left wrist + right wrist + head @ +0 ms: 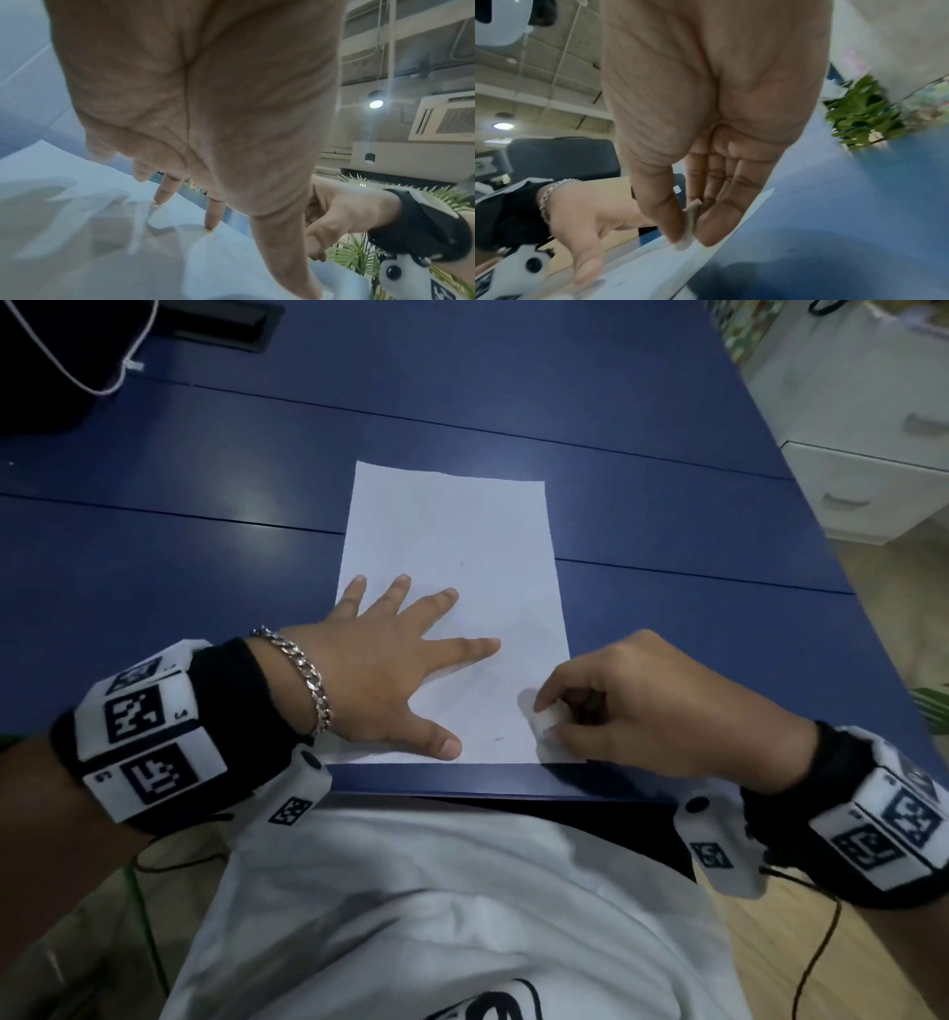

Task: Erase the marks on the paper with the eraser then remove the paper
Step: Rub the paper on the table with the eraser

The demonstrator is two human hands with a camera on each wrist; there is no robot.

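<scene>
A white sheet of paper (pixel 452 546) lies on the blue table (pixel 667 516), its near edge close to the table's front edge. Faint pencil marks (pixel 498 739) show near its lower part. My left hand (pixel 390 670) lies flat on the paper's lower left with fingers spread, fingertips (pixel 212 223) pressing the sheet (pixel 77 203). My right hand (pixel 631 711) pinches a small white eraser (pixel 549 719) between thumb and fingers and holds it down on the paper's lower right corner. In the right wrist view the eraser (pixel 689 229) sits between thumb and fingertips, touching the paper (pixel 654 261).
A dark object with a white cable (pixel 118 367) sits at the table's far left. White drawers (pixel 873 469) stand past the table's right edge. A green plant (pixel 862 115) is off to the right. My white shirt (pixel 436 906) is below the table's front edge.
</scene>
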